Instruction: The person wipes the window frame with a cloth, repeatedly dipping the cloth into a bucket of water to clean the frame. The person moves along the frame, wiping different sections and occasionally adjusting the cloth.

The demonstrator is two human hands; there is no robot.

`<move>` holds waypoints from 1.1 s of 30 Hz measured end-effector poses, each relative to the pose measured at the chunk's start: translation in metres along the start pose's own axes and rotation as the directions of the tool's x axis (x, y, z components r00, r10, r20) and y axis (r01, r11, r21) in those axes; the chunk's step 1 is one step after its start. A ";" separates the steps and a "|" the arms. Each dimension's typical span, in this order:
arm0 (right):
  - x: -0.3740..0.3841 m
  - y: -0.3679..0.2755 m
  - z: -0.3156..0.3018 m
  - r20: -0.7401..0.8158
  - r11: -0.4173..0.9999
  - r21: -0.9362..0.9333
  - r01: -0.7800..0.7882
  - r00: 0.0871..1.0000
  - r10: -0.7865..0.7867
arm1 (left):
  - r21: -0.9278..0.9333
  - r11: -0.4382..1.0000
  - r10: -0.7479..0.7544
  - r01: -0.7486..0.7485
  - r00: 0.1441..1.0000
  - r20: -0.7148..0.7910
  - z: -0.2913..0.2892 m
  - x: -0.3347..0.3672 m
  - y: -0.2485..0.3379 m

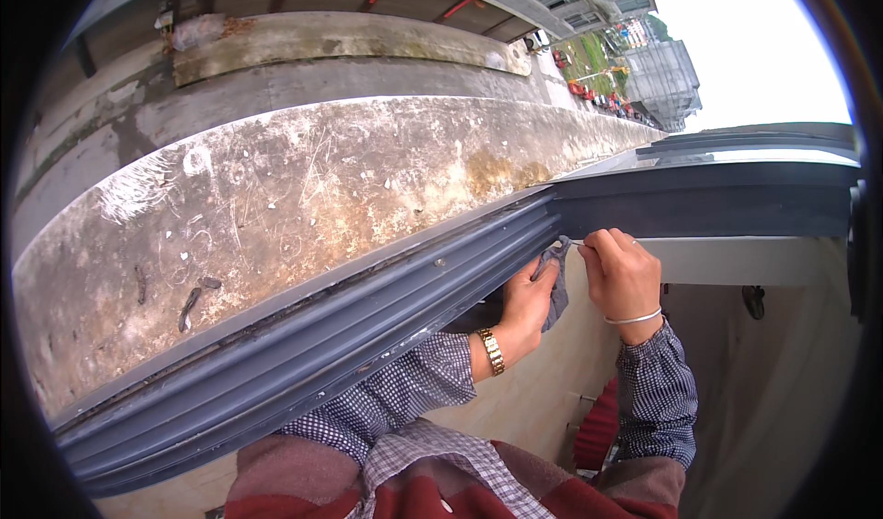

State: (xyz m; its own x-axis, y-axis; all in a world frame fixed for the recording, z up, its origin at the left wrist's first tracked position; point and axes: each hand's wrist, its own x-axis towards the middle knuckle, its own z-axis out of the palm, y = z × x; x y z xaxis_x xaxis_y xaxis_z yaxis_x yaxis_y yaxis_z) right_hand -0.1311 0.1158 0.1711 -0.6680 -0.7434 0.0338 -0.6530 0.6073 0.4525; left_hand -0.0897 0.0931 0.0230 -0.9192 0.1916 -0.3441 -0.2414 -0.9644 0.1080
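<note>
My left hand (526,306), with a gold watch at the wrist, is closed around a dark grey cloth (556,285). The cloth hangs down beside the inner edge of the window frame (395,294), close to its far corner. Just right of the cloth, my right hand (624,275) is in a pinch, thumb against forefinger. A thin pale bit shows between its fingertips and the cloth's top; it is too small to name. A light bracelet circles the right wrist. Both forearms wear checked sleeves.
The dark grey window track runs from lower left to the corner, meeting an upright frame side (708,202). Outside lies a stained concrete ledge (322,188) with dark debris (189,307). Below are a street and buildings. A red object (596,427) sits by my right forearm.
</note>
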 end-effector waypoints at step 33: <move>0.011 0.003 0.047 0.115 0.985 -0.157 0.066 0.992 -0.048 | 0.080 0.995 0.055 -0.055 0.998 -0.004 0.004 0.007 0.002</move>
State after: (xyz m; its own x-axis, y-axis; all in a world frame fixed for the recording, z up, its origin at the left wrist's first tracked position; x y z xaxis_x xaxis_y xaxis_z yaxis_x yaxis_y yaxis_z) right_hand -0.1570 0.1222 0.1311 -0.6725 -0.7346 -0.0905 -0.6314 0.5056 0.5879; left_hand -0.0983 0.0932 0.0243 -0.9298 0.1373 -0.3415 -0.2148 -0.9558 0.2006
